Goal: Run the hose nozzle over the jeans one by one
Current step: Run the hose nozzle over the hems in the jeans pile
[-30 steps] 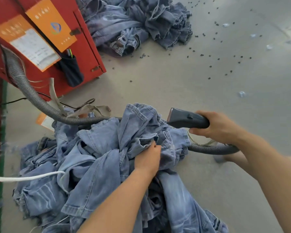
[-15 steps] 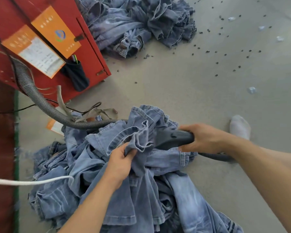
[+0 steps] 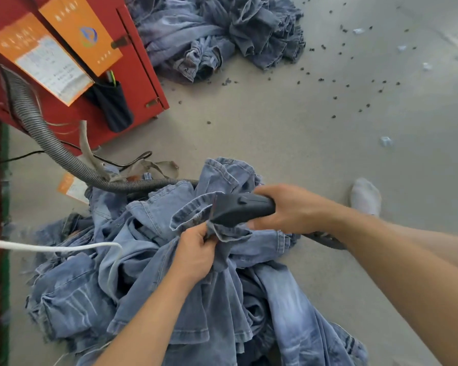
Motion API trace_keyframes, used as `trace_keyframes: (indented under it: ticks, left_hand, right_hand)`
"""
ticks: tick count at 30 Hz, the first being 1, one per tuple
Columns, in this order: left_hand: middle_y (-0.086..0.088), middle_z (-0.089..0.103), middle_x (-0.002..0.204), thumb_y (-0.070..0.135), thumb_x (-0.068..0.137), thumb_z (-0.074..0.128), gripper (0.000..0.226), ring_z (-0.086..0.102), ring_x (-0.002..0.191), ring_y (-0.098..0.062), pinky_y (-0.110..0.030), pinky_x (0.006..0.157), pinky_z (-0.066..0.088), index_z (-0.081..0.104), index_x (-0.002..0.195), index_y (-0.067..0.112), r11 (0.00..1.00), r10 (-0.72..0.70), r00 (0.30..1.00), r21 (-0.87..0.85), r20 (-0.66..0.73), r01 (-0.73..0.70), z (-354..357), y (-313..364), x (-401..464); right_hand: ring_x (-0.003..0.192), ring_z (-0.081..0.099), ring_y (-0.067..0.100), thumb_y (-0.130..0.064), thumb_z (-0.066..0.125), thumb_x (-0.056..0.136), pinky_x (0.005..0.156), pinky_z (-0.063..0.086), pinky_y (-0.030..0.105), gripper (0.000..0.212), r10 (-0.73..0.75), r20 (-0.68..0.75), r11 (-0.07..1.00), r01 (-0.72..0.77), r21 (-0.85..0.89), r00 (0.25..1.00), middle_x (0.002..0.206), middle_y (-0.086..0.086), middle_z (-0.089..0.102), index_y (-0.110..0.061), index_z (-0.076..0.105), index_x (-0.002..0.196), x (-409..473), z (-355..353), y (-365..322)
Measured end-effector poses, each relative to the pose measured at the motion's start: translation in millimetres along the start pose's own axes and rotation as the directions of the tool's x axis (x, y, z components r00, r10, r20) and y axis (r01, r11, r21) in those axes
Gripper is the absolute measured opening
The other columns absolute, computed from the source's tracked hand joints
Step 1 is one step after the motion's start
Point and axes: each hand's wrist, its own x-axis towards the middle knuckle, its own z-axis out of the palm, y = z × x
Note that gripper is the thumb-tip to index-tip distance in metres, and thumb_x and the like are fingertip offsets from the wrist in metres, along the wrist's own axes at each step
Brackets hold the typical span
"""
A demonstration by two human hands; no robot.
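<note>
Right hand (image 3: 288, 210) wrapped around the rear of the hose nozzle (image 3: 242, 208), fingers curled fully round the grip, thumb side on top. Nozzle long axis lying roughly level, mouth pointing left, pressed against a raised fold of denim. Ribbed hose (image 3: 50, 143) trailing from the red cabinet (image 3: 132, 62) at upper left, looping under the heap and reappearing behind the right wrist.

Left hand (image 3: 196, 256) just below and left of the nozzle mouth, fingers bunched on a pinch of fabric, holding the top pair of jeans (image 3: 185, 207) up to the nozzle. Hand and nozzle tip almost touching, cloth between them.

Heap of jeans (image 3: 222, 313) on the floor (image 3: 288, 133) directly in front, spread toward the lower edge of the floor in view. Second heap of jeans (image 3: 217, 35) well apart, at the far edge beside the cabinet; which heap counts as done, cannot tell.

White cord (image 3: 50, 248) crossing the near heap from the left. Dark specks (image 3: 336, 97) scattered on the floor to the right. Socked foot (image 3: 365, 196) past the right forearm.

Likely step: nozzle working the gathered fold. Next pass probably leftward along the cloth, left hand nearer for feeding fresh fabric, many pairs apparently to go
</note>
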Motion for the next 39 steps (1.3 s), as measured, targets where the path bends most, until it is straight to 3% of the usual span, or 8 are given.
trace_keyframes:
  ticks: [4, 11, 14, 19, 21, 25, 32, 39]
  left_hand:
    - [-0.006, 0.079, 0.085, 0.001, 0.103, 0.049, 0.045, 0.076, 0.075, -0.034, -0.050, 0.065, 0.063, 0.075, 0.095, 0.037, 0.984, -0.108, 0.994, -0.147, -0.014, 0.104, -6.3, -10.2, -9.5]
    - [0.024, 0.068, 0.099, 0.037, 0.094, 0.057, 0.032, 0.066, 0.099, -0.009, -0.030, 0.080, 0.047, 0.049, 0.115, 0.059, 0.998, 0.006, 0.995, 0.057, -0.098, -0.001, 7.9, 3.7, -0.9]
    - [0.006, 0.065, 0.115, 0.078, 0.080, 0.051, 0.068, 0.057, 0.112, -0.023, -0.043, 0.094, 0.036, 0.044, 0.137, 0.042, 0.469, 0.228, 0.971, 0.865, 0.077, -0.179, 44.7, 7.7, 5.9]
    - [-0.023, 0.024, 0.158, 0.080, 0.084, 0.055, 0.117, 0.017, 0.147, -0.041, -0.052, 0.121, 0.012, 0.013, 0.159, 0.000, -0.067, 0.016, 0.934, 0.932, 0.357, -0.355, 109.3, -10.7, 34.6]
    - [-0.025, 0.025, 0.158, 0.080, 0.084, 0.054, 0.120, 0.025, 0.144, -0.044, -0.054, 0.119, 0.018, -0.003, 0.163, 0.009, -0.026, 0.020, 0.935, 0.935, 0.354, -0.354, 117.0, -13.8, 50.0]
    - [-0.004, 0.054, 0.133, 0.060, 0.090, 0.059, 0.064, 0.043, 0.127, -0.033, -0.053, 0.106, 0.034, 0.046, 0.143, 0.026, 0.130, 0.066, 0.951, 0.942, 0.302, -0.308, 115.4, -15.0, 71.9]
    - [0.005, 0.067, 0.109, 0.056, 0.083, 0.063, 0.044, 0.055, 0.107, -0.028, -0.048, 0.095, 0.040, 0.068, 0.120, 0.034, 0.278, 0.212, 0.944, 0.910, 0.253, -0.307, 98.4, -21.2, 67.0]
    - [0.011, 0.066, 0.103, 0.053, 0.085, 0.062, 0.033, 0.054, 0.103, -0.024, -0.045, 0.093, 0.041, 0.073, 0.111, 0.035, 0.384, 0.264, 0.943, 0.874, 0.205, -0.297, 89.5, -24.9, 67.4]
  right_hand:
    - [0.063, 0.066, 0.017, -0.040, 0.073, 0.094, 0.061, 0.060, 0.039, 0.029, 0.187, -0.339, 0.981, -0.161, 0.103, 0.922, 0.080, -0.002, 0.067, -0.025, 0.060, 0.116, 34.1, -6.9, 4.6]
    - [0.046, 0.061, 0.012, -0.034, 0.080, 0.089, 0.046, 0.050, 0.023, 0.020, 0.204, -0.001, 0.975, -0.203, 0.087, 0.979, 0.059, -0.002, 0.067, -0.046, 0.064, 0.091, -26.1, -54.7, 70.9]
    - [0.053, 0.061, 0.004, -0.034, 0.078, 0.088, 0.048, 0.043, 0.015, 0.023, 0.292, -0.060, 0.937, -0.298, -0.180, 0.954, 0.064, -0.010, 0.067, -0.041, 0.057, 0.085, -39.5, -28.7, 106.7]
    - [0.051, 0.063, 0.012, -0.031, 0.075, 0.092, 0.046, 0.049, 0.024, 0.022, 0.442, -0.113, 0.897, -0.434, 0.084, 0.890, 0.062, -0.004, 0.068, -0.039, 0.058, 0.104, -52.6, -6.0, 151.3]
    - [0.044, 0.058, 0.014, -0.029, 0.074, 0.093, 0.043, 0.048, 0.024, 0.025, 0.454, -0.036, 0.871, -0.434, 0.230, 0.890, 0.054, -0.002, 0.063, -0.037, 0.058, 0.111, -56.7, 0.3, 155.7]
    - [0.050, 0.050, 0.025, -0.020, 0.071, 0.096, 0.050, 0.049, 0.034, 0.025, 0.427, 0.010, 0.734, -0.353, 0.580, 0.904, 0.060, 0.008, 0.055, -0.029, 0.061, 0.117, -65.0, 25.2, 146.6]
    - [0.053, 0.048, 0.027, -0.029, 0.075, 0.086, 0.051, 0.047, 0.037, 0.024, 0.423, 0.092, 0.666, -0.379, 0.642, 0.901, 0.060, 0.009, 0.053, -0.025, 0.065, 0.108, -57.2, 48.4, 127.2]
    - [0.047, 0.048, 0.021, -0.022, 0.074, 0.093, 0.046, 0.045, 0.033, 0.021, 0.563, -0.214, 0.650, -0.268, 0.711, 0.798, 0.058, 0.007, 0.053, -0.011, 0.063, 0.107, -15.7, 15.8, 120.9]
